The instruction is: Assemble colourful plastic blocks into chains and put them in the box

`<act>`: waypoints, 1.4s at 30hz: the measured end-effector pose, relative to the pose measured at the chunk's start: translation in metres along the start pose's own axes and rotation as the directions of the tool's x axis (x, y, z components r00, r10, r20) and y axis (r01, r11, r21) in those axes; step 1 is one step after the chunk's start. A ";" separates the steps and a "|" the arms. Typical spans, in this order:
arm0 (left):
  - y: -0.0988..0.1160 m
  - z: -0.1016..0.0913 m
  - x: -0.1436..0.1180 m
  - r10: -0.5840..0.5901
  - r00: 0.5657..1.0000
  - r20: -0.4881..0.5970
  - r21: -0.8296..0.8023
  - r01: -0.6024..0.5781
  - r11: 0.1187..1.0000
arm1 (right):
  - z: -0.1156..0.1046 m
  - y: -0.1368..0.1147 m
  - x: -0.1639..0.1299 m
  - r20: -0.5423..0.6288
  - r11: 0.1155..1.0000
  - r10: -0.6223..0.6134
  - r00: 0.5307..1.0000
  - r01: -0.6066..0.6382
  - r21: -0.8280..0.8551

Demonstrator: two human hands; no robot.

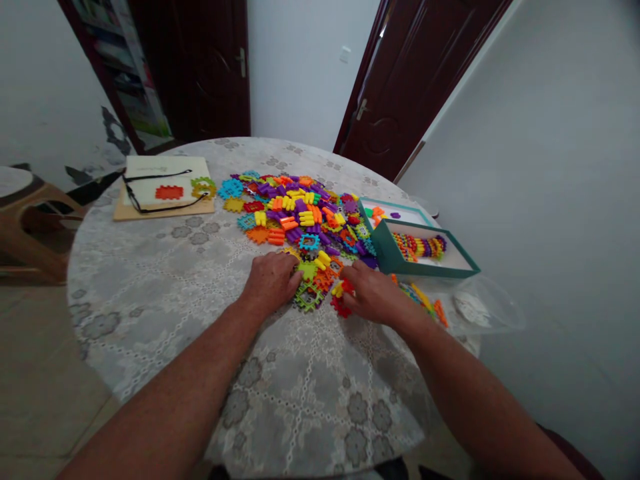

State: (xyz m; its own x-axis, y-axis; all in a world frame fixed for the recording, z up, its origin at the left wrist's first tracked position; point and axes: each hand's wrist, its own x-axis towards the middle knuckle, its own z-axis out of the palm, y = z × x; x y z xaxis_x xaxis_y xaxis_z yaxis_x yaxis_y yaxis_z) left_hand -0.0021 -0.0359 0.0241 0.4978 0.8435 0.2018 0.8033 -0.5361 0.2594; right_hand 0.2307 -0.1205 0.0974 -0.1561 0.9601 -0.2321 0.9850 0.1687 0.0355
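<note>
A heap of colourful plastic gear-shaped building pieces and short connectors lies on the round table. My left hand rests at the heap's near edge, fingers curled beside a lime green gear piece. Its fingertips are partly hidden, so what it grips cannot be made out. My right hand is closed on a red gear piece low over the cloth, with a yellow connector at its fingertips. Between the hands lie a green openwork gear and orange gear pieces.
To the right stands a teal-edged open box with a row of joined pieces, its lid behind it. A clear plastic bag lies nearer. At the left, a dark cord and two gear pieces lie on a flat box.
</note>
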 end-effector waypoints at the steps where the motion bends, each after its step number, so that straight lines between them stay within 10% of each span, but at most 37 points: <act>1: 0.000 0.000 0.000 -0.002 1.000 -0.004 0.001 0.002 1.000 | 0.002 -0.003 0.002 0.003 0.999 -0.028 1.000 0.028 0.025; 10: 0.001 -0.002 -0.001 0.013 1.000 -0.018 -0.027 -0.014 1.000 | 0.028 -0.006 0.016 -0.065 0.988 -0.036 0.997 0.045 0.147; 21: 0.000 -0.002 -0.001 0.022 1.000 -0.013 0.011 -0.022 1.000 | 0.008 -0.004 0.058 -0.388 0.965 0.010 0.922 0.093 0.246; 32: 0.001 -0.003 -0.002 0.008 1.000 0.002 0.018 -0.008 1.000 | 0.004 -0.018 0.077 -0.271 0.984 0.122 0.955 -0.080 0.162; 42: -0.004 0.002 0.000 0.026 1.000 -0.015 0.000 -0.026 1.000 | -0.049 0.064 0.085 -0.089 0.859 0.225 0.970 -0.155 0.488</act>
State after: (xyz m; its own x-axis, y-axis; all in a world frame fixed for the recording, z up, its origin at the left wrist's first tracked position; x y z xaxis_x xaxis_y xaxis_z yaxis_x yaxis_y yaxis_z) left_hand -0.0046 -0.0335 0.0214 0.5137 0.8287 0.2222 0.7900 -0.5579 0.2543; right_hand 0.2766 -0.0171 0.1271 0.0642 0.9893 -0.1310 0.9061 -0.1128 -0.4078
